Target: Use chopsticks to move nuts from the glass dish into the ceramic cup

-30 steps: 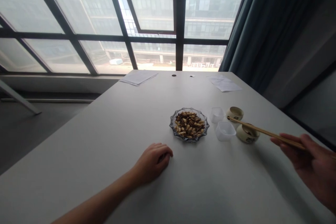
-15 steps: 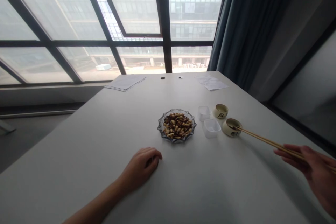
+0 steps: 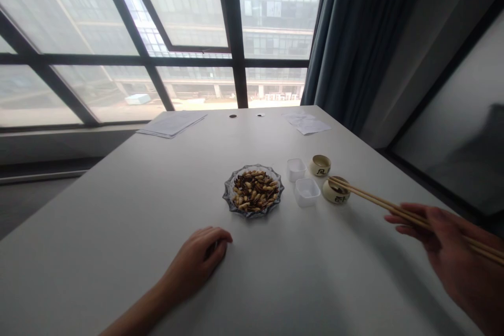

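Note:
In my right hand (image 3: 441,241) is a pair of long wooden chopsticks (image 3: 378,200), held toward their rear ends. Their tips reach over the nearer cream cup (image 3: 334,197), which has dark writing on its side. Something dark shows inside that cup, too small to name. My left hand (image 3: 205,252) rests on the white table with loosely curled fingers, and nothing shows in its grasp. Just beyond it stands a scalloped glass bowl (image 3: 279,200) filled with brown and pale nuts or seeds (image 3: 255,190); their exact kinds are hard to make out.
Two small clear plastic containers (image 3: 307,197) stand between the bowl and the cups. Behind the nearer cup is a second cream cup (image 3: 320,168). Papers (image 3: 173,125) lie at the far left of the table (image 3: 118,231), with more sheets (image 3: 309,123) at the far right.
The chopstick tips have risen from inside the nearer cup to above its rim. My left hand stays on the table. The whole view has shifted slightly.

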### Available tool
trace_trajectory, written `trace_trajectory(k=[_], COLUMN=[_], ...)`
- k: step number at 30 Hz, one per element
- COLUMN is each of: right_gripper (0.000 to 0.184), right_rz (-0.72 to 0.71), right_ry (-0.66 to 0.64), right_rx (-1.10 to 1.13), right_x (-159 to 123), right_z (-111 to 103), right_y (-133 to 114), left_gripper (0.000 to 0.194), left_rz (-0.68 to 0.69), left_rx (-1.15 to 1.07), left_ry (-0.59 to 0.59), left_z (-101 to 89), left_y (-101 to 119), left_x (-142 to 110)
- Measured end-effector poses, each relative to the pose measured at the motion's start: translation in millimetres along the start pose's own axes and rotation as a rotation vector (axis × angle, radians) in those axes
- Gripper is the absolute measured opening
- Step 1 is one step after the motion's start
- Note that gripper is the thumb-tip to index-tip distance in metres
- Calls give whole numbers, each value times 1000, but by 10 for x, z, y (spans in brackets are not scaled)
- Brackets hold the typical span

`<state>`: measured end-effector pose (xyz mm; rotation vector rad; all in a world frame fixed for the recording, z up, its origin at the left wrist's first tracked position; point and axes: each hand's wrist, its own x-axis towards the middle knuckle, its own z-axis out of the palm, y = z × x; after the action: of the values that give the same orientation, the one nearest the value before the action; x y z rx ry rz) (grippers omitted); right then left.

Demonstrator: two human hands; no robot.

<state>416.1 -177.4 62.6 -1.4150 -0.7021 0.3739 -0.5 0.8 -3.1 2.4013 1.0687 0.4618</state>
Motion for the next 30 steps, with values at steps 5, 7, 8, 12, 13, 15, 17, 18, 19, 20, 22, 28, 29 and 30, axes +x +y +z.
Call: trace_trajectory(k=[5, 7, 8, 12, 13, 15, 17, 18, 19, 20, 22, 28, 29, 30], right_gripper=[27, 27, 27, 23, 23, 24, 26, 26, 25, 24, 21, 19, 19, 19], right_rz=[-153, -248, -306, -472, -480, -467, -435, -424, -418, -414, -415, -504, -518, -528], right_ry=[-430, -692, -775, -959, -998, -1069, -1111, -1105, -1082, -1051, -996, -1025, -1043, -1067], right_rx=[-7, -10, -17, -79, -95, -123, -155, -171, -184, -193, -192, -134, -128, -126], right_x=[-81, -55, -35, 48, 66, 106, 158, 188, 220, 249, 289, 174, 139, 108], right_z=[1010, 1385, 1550, 1987, 2031, 2043, 1986, 1946, 1906, 1873, 1842, 1999, 2027, 2044], right_y=[-219, -184, -155, -72, -71, -93, -131, -147, -156, -158, -134, -6, -2, -5], left_gripper=[23, 22, 22, 20, 20, 20, 20, 20, 20, 20, 20, 20, 20, 20], left_rz=[-7, -13, -15, -7, -5, 1, 10, 14, 16, 17, 15, 19, 20, 19], left_rx=[-10, -20, -26, -48, -54, -67, -76, -77, -78, -78, -78, -68, -65, -63], left_ry=[5, 5, 4, 9, 12, 18, 18, 15, 15, 14, 15, 12, 11, 11], left_z=[10, 9, 7, 3, 4, 8, 12, 14, 15, 16, 17, 7, 5, 4], left_y=[9, 15, 19, 32, 33, 31, 27, 26, 24, 24, 23, 30, 32, 33], left_x=[1, -8, -13, -34, -36, -39, -38, -37, -35, -33, -32, -37, -37, -37])
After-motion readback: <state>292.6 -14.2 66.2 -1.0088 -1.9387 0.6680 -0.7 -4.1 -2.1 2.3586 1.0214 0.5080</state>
